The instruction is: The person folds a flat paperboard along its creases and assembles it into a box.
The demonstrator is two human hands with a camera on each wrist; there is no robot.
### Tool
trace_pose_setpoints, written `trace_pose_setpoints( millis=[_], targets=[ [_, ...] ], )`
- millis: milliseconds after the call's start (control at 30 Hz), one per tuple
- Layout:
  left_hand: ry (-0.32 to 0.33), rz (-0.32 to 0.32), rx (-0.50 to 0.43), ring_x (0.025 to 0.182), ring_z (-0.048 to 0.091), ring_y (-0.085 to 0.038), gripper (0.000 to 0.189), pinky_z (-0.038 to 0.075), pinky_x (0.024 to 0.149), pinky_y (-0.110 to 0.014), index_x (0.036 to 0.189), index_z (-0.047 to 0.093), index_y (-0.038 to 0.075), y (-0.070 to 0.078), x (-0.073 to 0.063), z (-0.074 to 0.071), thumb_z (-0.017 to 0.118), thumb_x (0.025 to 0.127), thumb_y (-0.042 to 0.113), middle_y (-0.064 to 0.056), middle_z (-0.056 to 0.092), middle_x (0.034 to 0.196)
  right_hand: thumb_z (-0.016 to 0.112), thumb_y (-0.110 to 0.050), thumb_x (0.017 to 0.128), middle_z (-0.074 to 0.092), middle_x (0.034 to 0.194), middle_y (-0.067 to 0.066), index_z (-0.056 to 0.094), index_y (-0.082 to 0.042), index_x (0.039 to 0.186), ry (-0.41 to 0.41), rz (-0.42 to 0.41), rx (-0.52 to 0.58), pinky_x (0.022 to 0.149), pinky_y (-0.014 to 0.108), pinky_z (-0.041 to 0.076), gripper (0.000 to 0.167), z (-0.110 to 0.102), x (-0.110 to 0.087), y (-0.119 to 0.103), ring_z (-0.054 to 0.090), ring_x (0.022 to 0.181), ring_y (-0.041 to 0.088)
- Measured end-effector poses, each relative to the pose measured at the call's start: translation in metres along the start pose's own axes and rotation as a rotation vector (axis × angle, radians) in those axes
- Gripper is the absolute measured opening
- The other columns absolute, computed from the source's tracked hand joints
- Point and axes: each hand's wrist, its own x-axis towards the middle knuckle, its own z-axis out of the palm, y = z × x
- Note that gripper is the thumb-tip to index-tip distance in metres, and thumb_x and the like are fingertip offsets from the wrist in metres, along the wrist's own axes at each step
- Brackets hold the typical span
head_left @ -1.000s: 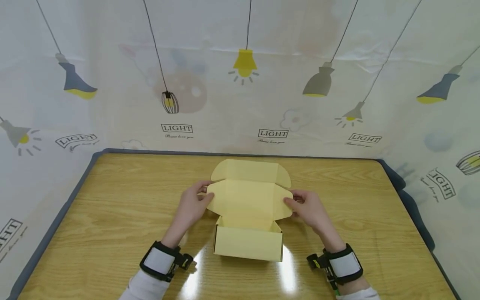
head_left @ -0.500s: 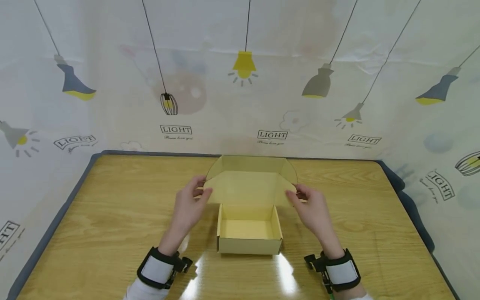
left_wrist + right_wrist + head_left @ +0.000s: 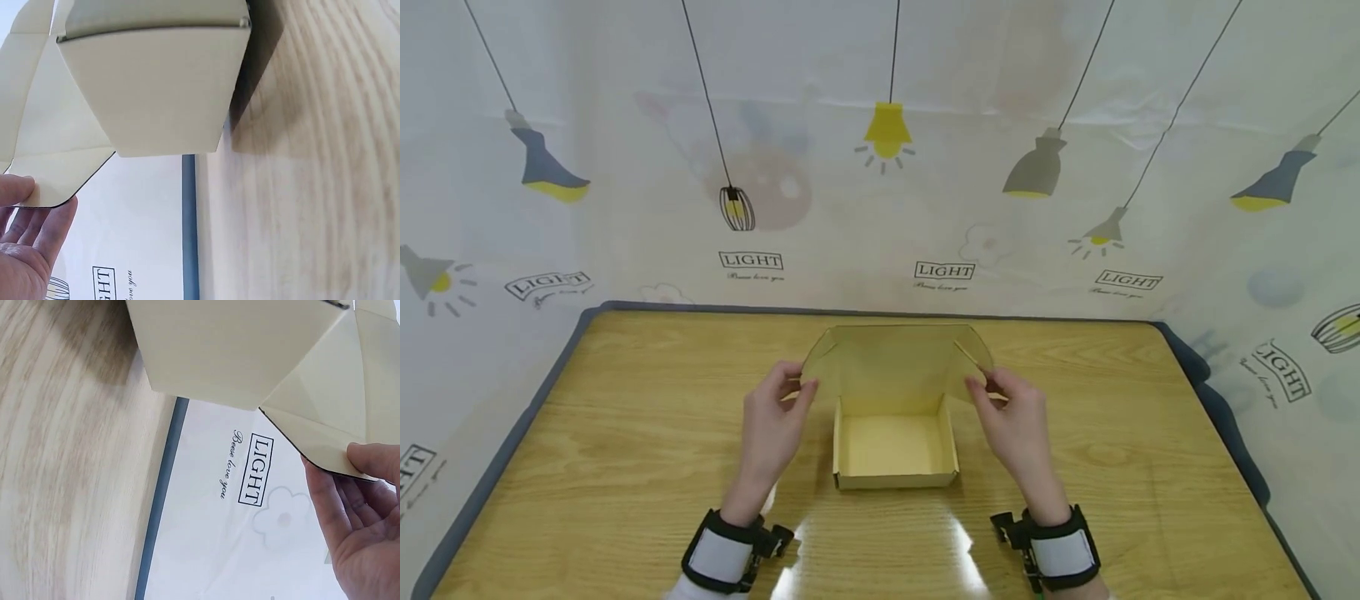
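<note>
A pale yellow cardboard box point(image 3: 895, 446) is at the middle of the wooden table, its inside facing me and nothing visible in it. Its lid point(image 3: 891, 362) stands raised at the back, with a front flap along the top edge bent toward me. My left hand point(image 3: 771, 425) pinches the lid's left side flap point(image 3: 53, 178) between thumb and fingers. On the other side, my right hand point(image 3: 1018, 425) holds the right side flap point(image 3: 322, 444) the same way. Both wrist views show the thumb on the inner face and fingers behind; the box's outer side walls lie close by.
The wooden table point(image 3: 647, 433) has a dark blue edge strip point(image 3: 715, 308) at its back. Behind it hangs a white cloth point(image 3: 835, 208) printed with lamps and lettering. Each wrist wears a black strap with a small camera.
The lid has swung up from leaning back, and its front flap now bends forward. The box has tipped level and shifted slightly away, showing more of its inside. Both hands keep their hold.
</note>
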Motion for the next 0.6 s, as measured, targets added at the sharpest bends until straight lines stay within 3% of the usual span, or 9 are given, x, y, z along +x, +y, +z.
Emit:
trace_pose_setpoints(
  millis=[300,600],
  targets=[
    [0.069,-0.024,0.015,0.103,0.077,-0.035,0.008,0.065,0.081,-0.024,0.105,0.071,-0.005,-0.0042,-0.0020,0.0061,0.068,0.097,-0.004,-0.019,0.078,0.105,0.074,0.003,0.094,0.077,0.088,0.022,0.076,0.006,0.091,-0.007,-0.015,-0.034,0.067,0.031,0.067,0.004,0.0051,-0.0037,0.0000,0.079,0.084,0.039],
    [0.088,-0.005,0.026,0.097,0.077,-0.031,0.012,0.058,0.080,-0.009,0.109,0.072,-0.005,-0.0072,-0.0039,0.0057,0.069,0.097,-0.004,-0.022,0.078,0.103,0.074,0.001,0.094,0.079,0.093,0.023,0.077,0.004,0.095,-0.034,-0.009,-0.027,0.069,0.036,0.068,0.005,0.0029,-0.0029,-0.0015,0.080,0.086,0.040]
  ],
)
